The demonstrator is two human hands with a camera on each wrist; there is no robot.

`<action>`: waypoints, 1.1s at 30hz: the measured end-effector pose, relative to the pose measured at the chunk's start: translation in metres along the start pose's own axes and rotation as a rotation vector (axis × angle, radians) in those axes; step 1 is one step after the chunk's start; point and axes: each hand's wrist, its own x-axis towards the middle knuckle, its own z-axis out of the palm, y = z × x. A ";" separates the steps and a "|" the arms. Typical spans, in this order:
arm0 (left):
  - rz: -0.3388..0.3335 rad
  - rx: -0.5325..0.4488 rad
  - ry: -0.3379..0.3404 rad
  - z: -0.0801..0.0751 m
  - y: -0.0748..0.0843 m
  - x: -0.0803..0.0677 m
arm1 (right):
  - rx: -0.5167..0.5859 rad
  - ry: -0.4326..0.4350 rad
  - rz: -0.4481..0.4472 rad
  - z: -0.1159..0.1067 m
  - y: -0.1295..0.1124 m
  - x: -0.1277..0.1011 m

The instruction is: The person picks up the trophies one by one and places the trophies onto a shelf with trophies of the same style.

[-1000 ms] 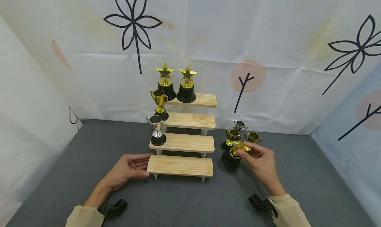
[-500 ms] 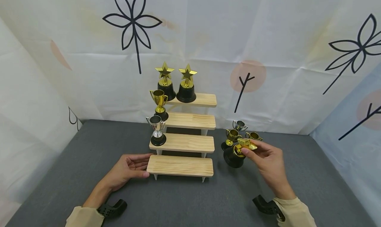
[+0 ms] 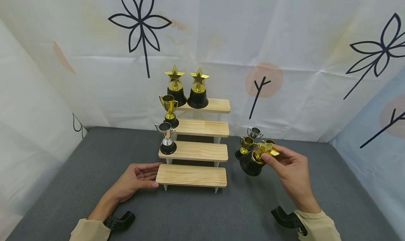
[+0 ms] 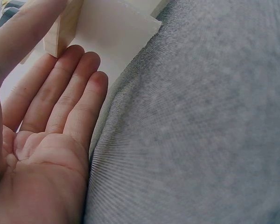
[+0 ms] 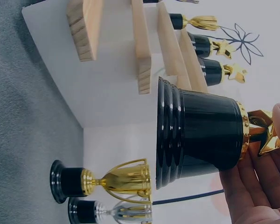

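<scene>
My right hand [image 3: 292,174] pinches a star trophy [image 3: 252,163] by its gold star, with the black base tilted down to the left. In the right wrist view the base of this star trophy [image 5: 203,130] fills the middle, clear of the table. My left hand [image 3: 134,180] lies at the left end of a stepped wooden display stand [image 3: 193,175], its straight fingers [image 4: 67,91] touching the lowest step. Two star trophies [image 3: 198,98] stand on the top step. A gold cup trophy [image 3: 169,109] and a silver cup trophy [image 3: 167,139] stand at the left on the steps below.
Behind the held trophy stand a gold cup trophy [image 3: 245,146], a silver cup trophy [image 3: 254,132] and another gold cup trophy [image 3: 269,141], mostly hidden. The grey table [image 3: 196,216] meets a patterned white cloth [image 3: 300,104] at the back.
My right hand has moved to the right and slightly back, and the star trophy has come up with it. The left hand and the stand have not moved.
</scene>
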 end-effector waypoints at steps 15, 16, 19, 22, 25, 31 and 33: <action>0.014 -0.010 -0.012 -0.001 0.000 0.000 | -0.029 -0.032 -0.087 0.001 -0.020 0.020; 0.014 -0.011 -0.013 -0.001 0.000 0.000 | -0.029 -0.037 -0.093 0.001 -0.022 0.023; 0.014 -0.013 -0.014 -0.001 -0.001 -0.001 | -0.042 -0.058 -0.104 0.002 -0.027 0.031; 0.013 -0.014 -0.011 -0.001 -0.001 -0.001 | -0.087 -0.085 -0.108 0.004 -0.031 0.039; 0.012 -0.015 -0.010 -0.002 -0.001 -0.001 | -0.154 -0.108 -0.116 0.006 -0.034 0.047; 0.018 -0.016 -0.015 -0.001 0.000 -0.001 | -0.197 -0.118 -0.131 0.010 -0.039 0.059; 0.020 -0.016 -0.016 -0.001 0.000 -0.001 | -0.196 -0.122 -0.143 0.011 -0.041 0.064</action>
